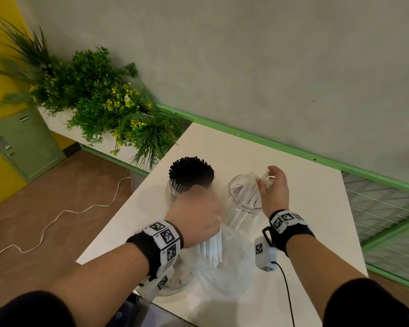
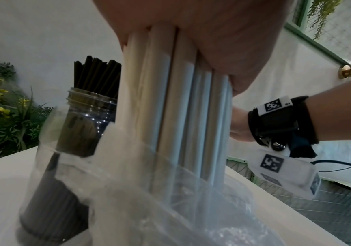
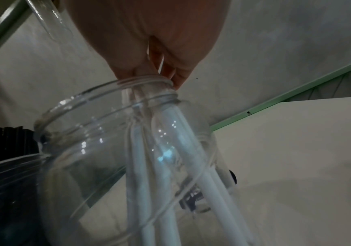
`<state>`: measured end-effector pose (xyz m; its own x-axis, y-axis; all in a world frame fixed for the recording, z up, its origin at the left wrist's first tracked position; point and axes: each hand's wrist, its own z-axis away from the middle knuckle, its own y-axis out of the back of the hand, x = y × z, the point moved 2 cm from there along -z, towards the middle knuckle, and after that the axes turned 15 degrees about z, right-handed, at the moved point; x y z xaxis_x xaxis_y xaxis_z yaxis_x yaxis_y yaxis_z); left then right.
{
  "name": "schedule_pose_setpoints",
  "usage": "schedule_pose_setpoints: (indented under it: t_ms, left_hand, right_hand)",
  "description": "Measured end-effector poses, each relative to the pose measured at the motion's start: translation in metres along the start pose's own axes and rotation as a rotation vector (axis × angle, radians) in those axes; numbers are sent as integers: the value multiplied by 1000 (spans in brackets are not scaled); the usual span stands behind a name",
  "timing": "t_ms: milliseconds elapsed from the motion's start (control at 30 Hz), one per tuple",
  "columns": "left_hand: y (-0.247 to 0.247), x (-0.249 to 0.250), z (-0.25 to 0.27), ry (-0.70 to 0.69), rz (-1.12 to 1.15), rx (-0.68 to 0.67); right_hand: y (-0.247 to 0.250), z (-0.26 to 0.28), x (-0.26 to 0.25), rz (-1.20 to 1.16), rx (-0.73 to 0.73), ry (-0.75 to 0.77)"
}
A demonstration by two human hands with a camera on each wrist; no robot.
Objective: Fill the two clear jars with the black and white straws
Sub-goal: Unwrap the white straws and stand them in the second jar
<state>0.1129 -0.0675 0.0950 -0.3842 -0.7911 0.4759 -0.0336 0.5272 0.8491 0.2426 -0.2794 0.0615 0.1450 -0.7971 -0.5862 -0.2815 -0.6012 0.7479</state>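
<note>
White table [image 1: 305,192]: black jar [image 1: 175,187] full; right hand [image 1: 275,190] pinches white straws [image 1: 250,194] into second jar [image 1: 234,197]; left hand [image 1: 196,215] grips a bundle [image 1: 213,249].

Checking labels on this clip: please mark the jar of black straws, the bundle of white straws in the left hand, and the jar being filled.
jar of black straws [image 1: 175,188], head view, clear wall.
bundle of white straws [image 2: 178,106], left wrist view, mid shafts.
jar being filled [image 1: 232,188], head view, left rim.
</note>
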Motion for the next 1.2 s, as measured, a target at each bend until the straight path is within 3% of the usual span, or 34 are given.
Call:
schedule_pose_setpoints:
  t_ms: [333,567,700,767,867,933,1100,1200]
  left_hand:
    - [0,0,-1,11,-18,-3]
    - [0,0,-1,10,-11,-7]
    - [0,-1,0,4,-5,5]
    - [1,-1,0,2,-1,10]
    - [1,-1,0,2,3,8]
    - [0,-2,0,2,13,17]
    - [-2,-2,-2,-7,15,30]
    - [-2,-2,-2,-11,5,28]
  right_hand:
    - [4,-23,-7,47,35,177]
    - [-10,-28,-9,142,-137,285]
    - [-26,-25,-13,440,-223,313]
    - [-31,-24,-14,501,-176,268]
    - [-31,-24,-13,347,52,304]
    - [-28,-27,-9,282,125,313]
    - [-28,-34,5,258,-33,228]
    - [-24,-35,4,172,-49,223]
